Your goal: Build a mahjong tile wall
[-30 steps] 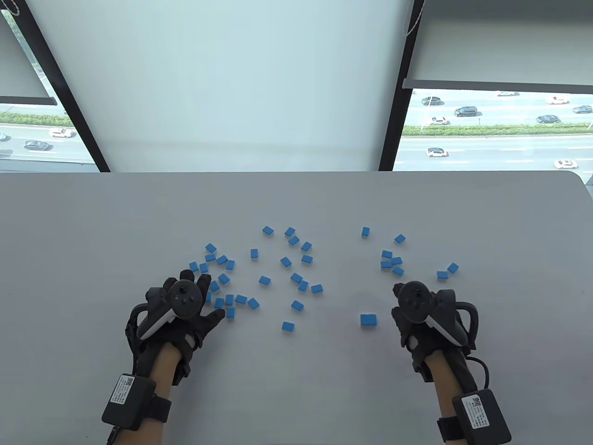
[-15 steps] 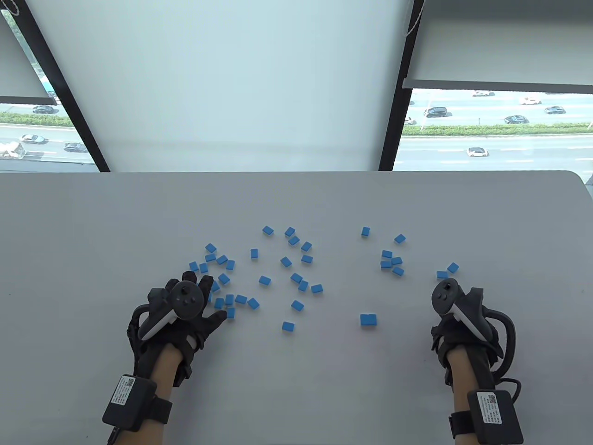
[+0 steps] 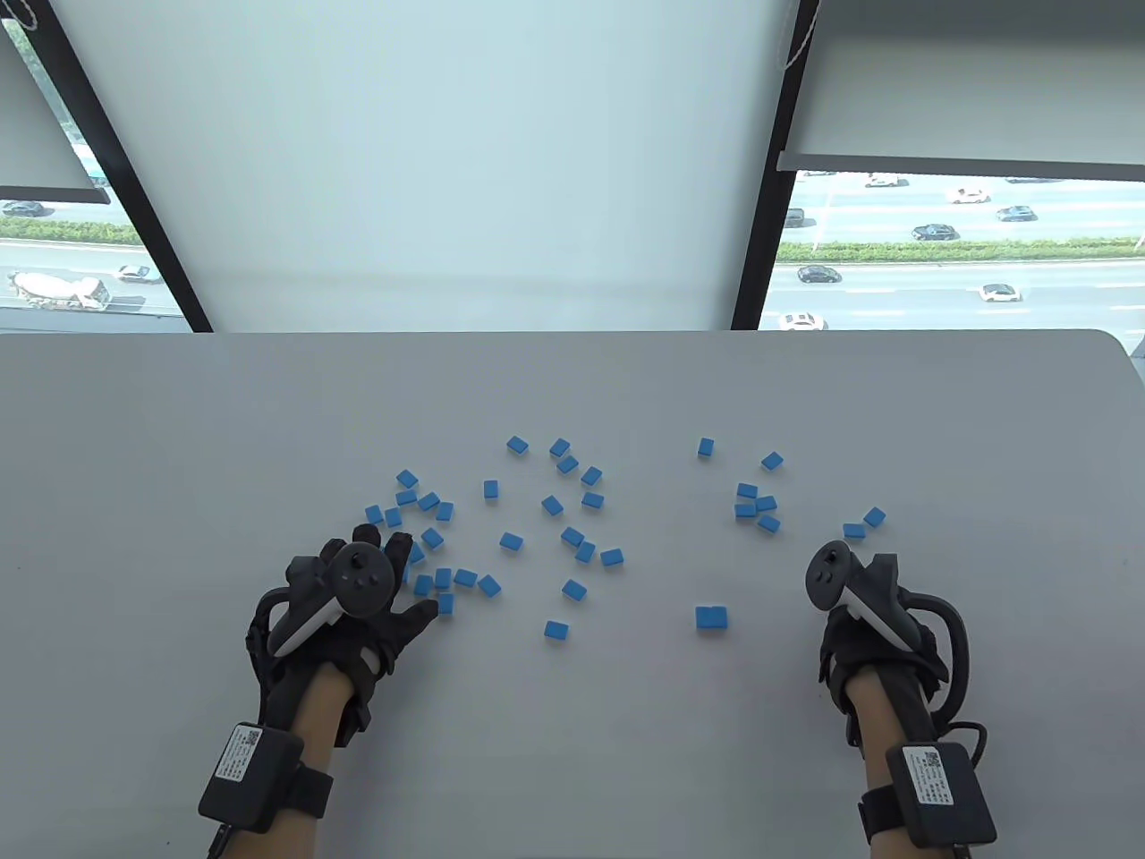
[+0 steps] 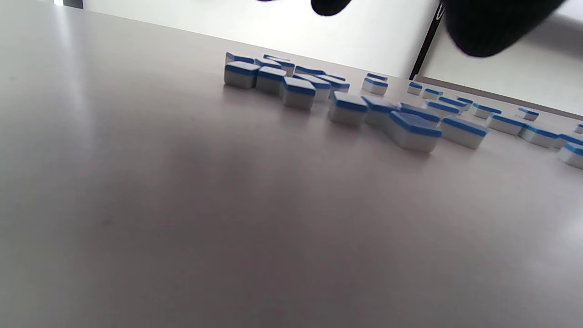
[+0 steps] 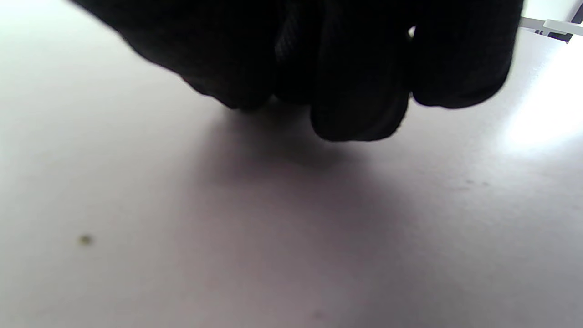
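**Desk:** Where does the wall stand?

**Operator:** Barely begun, by my reading. The mahjong tiles point(image 3: 572, 537) lie scattered blue-back-up across the middle of the grey table point(image 3: 179, 429), in a loose band from left of centre to the right. I see no finished row. The nearest thing to one is the pair point(image 3: 711, 616) at the near side, two tiles touching side by side and well apart from the rest. Nearly everything is left to gather, line up and stack.

**Desk:** Which way do they point?

**Operator:** Every way. Each tile lies flat, and their long axes run in mixed directions; the left cluster point(image 4: 291, 86) looks jumbled in the wrist view, tiles angled against one another. The pair's joined length runs left to right across the table.

**Desk:** And the hands?

**Operator:** My left hand point(image 3: 344, 599) is spread, fingers extended over the near-left tiles, thumb close to one at the cluster's near edge; I cannot tell whether it touches. My right hand point(image 3: 863, 617) is near the table's right side, just short of two tiles. Its fingers point(image 5: 360, 68) are curled under, bunched together, and no tile shows among them.
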A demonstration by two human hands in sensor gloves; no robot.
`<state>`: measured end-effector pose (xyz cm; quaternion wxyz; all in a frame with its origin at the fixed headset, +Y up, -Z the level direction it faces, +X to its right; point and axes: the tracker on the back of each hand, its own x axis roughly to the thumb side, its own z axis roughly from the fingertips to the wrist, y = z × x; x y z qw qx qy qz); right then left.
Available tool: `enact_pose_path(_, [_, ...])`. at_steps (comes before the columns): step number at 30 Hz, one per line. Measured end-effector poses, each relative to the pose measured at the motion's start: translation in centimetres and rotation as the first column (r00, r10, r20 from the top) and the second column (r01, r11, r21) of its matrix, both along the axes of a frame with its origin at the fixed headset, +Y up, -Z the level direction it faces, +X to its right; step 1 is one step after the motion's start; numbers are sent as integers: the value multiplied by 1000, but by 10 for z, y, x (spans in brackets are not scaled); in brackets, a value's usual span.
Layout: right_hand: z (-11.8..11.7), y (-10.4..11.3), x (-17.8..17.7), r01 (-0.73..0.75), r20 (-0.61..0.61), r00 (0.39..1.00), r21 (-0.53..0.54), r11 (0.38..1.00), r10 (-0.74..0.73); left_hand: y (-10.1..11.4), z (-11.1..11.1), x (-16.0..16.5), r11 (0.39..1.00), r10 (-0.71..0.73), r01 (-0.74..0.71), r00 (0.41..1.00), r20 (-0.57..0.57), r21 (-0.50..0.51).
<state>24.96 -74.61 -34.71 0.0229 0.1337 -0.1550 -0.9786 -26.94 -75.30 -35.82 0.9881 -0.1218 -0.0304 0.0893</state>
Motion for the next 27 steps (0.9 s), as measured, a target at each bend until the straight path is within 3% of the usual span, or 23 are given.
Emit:
enact_pose_path(5, [-2,6,-16,45,-82,996,129,991,-35,0,0,0,1000,-1,1,1000,-1,-2])
enact_pose_path(10, [0,9,-38,104,-177,981,174,979,-73,0,0,0,1000,-2,2,1000,0,-2])
enact_pose_path(16, [1,3,-62,165,-270,955,146,975,-121,0,0,1,1000,-4,4,1000,-1,-6])
enact_pose_path(27, [-1,-7,-77,113,-314,947,114,987,-72,0,1,1,1000,-7,7,1000,-4,-6])
